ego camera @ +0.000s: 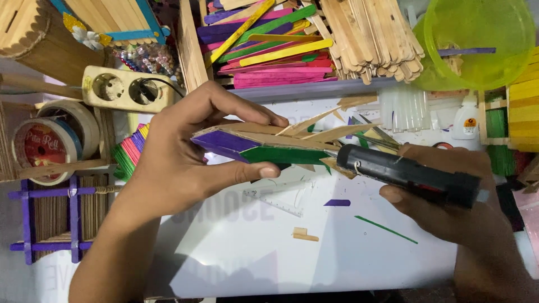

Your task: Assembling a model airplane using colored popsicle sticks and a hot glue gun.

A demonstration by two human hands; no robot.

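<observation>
My left hand [185, 151] grips a flat craft piece [264, 145] built from purple, green and plain wooden sticks, holding it edge-on above a white work board [252, 247]. My right hand [449, 207] holds a black glue gun [407, 175], whose nozzle touches the right end of the stick piece. Plain stick ends fan out from the piece toward the upper right.
Trays of coloured and plain craft sticks [269, 45] line the back, beside a yellow-green plastic bowl [477, 39] and a small glue bottle [466, 118]. A power strip [126, 90], tape rolls [48, 143] and a purple stick frame [50, 219] sit left. Stick offcuts [304, 234] lie on the board.
</observation>
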